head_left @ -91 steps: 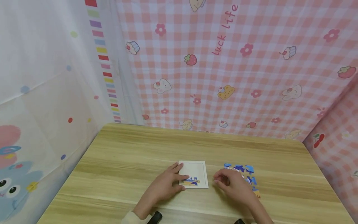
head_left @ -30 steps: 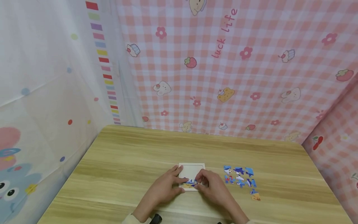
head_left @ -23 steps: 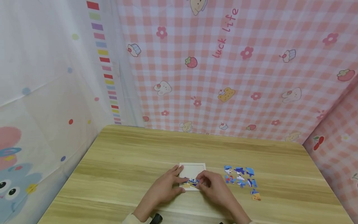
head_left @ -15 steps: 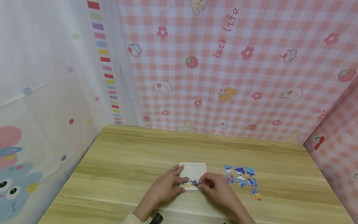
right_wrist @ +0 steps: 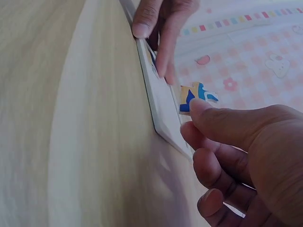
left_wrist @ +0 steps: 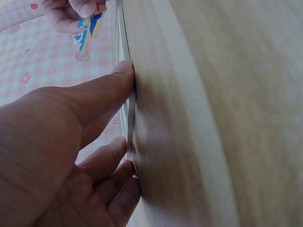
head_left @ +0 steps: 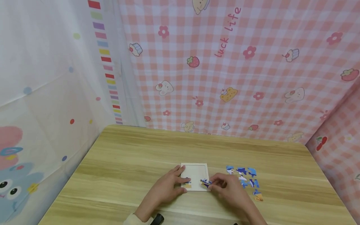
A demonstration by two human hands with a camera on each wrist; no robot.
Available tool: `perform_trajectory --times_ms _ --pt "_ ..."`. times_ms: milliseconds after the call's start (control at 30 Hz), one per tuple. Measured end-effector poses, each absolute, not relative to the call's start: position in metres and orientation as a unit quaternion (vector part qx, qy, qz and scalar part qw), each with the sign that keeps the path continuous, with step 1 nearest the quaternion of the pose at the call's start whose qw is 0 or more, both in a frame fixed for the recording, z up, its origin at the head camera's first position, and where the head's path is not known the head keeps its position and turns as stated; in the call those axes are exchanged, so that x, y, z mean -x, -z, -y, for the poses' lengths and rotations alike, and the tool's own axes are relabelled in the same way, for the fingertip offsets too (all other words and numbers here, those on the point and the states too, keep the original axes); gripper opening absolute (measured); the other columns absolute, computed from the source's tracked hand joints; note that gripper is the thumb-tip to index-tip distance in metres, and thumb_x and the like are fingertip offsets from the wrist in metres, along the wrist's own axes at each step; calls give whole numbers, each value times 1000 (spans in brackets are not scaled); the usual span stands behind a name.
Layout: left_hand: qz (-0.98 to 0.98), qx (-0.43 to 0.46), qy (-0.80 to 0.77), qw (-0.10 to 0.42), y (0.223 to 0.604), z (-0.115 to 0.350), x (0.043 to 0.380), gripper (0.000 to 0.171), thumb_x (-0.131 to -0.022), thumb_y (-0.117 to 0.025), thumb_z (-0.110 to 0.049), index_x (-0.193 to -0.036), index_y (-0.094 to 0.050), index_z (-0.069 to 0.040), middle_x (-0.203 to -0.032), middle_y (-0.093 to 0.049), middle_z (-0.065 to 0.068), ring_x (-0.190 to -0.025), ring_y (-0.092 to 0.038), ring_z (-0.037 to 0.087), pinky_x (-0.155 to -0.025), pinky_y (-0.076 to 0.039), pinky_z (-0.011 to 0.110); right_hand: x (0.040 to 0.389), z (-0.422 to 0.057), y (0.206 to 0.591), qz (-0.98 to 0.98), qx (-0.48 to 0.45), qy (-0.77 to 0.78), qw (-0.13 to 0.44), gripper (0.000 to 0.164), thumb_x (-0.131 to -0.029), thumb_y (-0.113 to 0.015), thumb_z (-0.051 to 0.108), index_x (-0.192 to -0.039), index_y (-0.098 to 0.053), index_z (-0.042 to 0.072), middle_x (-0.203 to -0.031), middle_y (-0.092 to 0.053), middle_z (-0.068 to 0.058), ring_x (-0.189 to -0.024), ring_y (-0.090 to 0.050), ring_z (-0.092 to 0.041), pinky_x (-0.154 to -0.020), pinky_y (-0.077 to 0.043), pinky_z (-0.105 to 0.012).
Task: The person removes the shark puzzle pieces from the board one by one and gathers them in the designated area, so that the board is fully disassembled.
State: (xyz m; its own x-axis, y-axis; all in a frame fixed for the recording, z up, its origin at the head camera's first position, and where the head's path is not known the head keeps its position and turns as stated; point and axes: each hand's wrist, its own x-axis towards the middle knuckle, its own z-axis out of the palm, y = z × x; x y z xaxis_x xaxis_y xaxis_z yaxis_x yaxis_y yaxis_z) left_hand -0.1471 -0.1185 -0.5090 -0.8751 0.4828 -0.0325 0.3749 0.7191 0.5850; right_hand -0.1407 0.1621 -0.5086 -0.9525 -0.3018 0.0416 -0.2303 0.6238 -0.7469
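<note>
A square white puzzle tray (head_left: 196,170) lies flat on the table. My left hand (head_left: 167,184) rests on its left side, fingers fairly straight, with the thumb at the near edge and a fingertip over a yellow-and-blue puzzle piece (head_left: 187,185) in the near left corner. Part of that piece is hidden under the finger. My right hand (head_left: 229,187) pinches another jigsaw piece, a blue, white and yellow one (head_left: 206,183), between thumb and index finger. The right wrist view shows this piece (right_wrist: 188,99) held above the tray's near right part, its other fingers curled loosely.
Several loose puzzle pieces (head_left: 252,172) lie to the right of the tray, some of them partly behind my right hand. The wood-grain table (head_left: 135,153) meets a pink checked curtain (head_left: 208,75) at the back and a white one (head_left: 56,78) at the left.
The right hand went from beside the loose pieces to the tray, lifted the second puzzle piece out of the near row, and drew it rightward. My left hand stayed on the tray.
</note>
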Motion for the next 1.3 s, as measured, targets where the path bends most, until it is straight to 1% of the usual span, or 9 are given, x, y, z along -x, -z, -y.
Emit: perform_trajectory --times_ms 100,233,433,600,700,833,1000,1133,1300 --pt "-922 -232 -296 94 510 119 147 41 -92 -76 -31 -133 -70 -28 -166 -37 5 -157 -30 30 -122 -36 55 139 -169 507 -900 132 413 38 11 -84 -83 24 -91 -75 27 -79 -72 14 -70 -59 -2 -64 -52 -19" --pt "-922 -231 -297 96 512 118 147 41 -92 -76 -31 -133 -70 -28 -166 -37 4 -157 -29 29 -122 -36 55 135 -177 506 -904 113 411 26 10 -86 -81 23 -92 -76 29 -80 -73 16 -70 -58 -1 -64 -51 -19" --pt "-921 -229 -300 95 513 118 146 41 -92 -76 -31 -133 -70 -28 -166 -37 4 -157 -30 29 -122 -37 55 131 -189 505 -914 79 398 18 13 -89 -79 20 -94 -77 32 -81 -72 16 -71 -58 -1 -65 -51 -18" --pt "-921 -231 -300 93 514 117 146 41 -92 -76 -30 -133 -71 -27 -166 -37 5 -157 -30 30 -122 -37 55 129 -202 508 -907 81 412 13 11 -88 -80 17 -93 -76 25 -82 -73 13 -70 -58 -1 -63 -51 -19" --pt "-921 -232 -299 91 515 117 147 41 -92 -76 -30 -133 -71 -27 -166 -37 5 -157 -30 30 -122 -36 55 127 -209 510 -901 90 424 -1 13 -86 -81 13 -94 -75 21 -82 -74 12 -68 -58 -1 -61 -52 -19" --pt "-923 -231 -296 89 515 118 147 41 -92 -76 -30 -132 -71 -27 -166 -37 5 -157 -30 30 -122 -36 54 126 -220 511 -902 96 420 -24 16 -85 -80 7 -94 -76 20 -82 -74 11 -67 -57 0 -59 -52 -20" --pt "-922 -230 -299 89 514 118 147 41 -92 -76 -30 -133 -71 -27 -166 -37 6 -157 -29 30 -122 -37 55 124 -232 509 -911 96 399 -33 16 -87 -79 8 -93 -74 23 -80 -73 12 -67 -58 0 -59 -52 -20" --pt "-922 -230 -298 91 513 118 147 41 -93 -76 -30 -133 -70 -26 -166 -36 6 -157 -29 30 -122 -37 55 122 -242 508 -912 102 394 -43 15 -88 -78 8 -93 -74 22 -78 -72 11 -65 -58 -1 -58 -51 -20" --pt "-922 -234 -295 91 511 118 148 41 -93 -75 -30 -133 -70 -25 -166 -36 7 -157 -28 31 -122 -36 55 119 -255 508 -917 90 386 -43 10 -89 -79 13 -93 -75 21 -75 -69 11 -65 -55 1 -56 -50 -19"
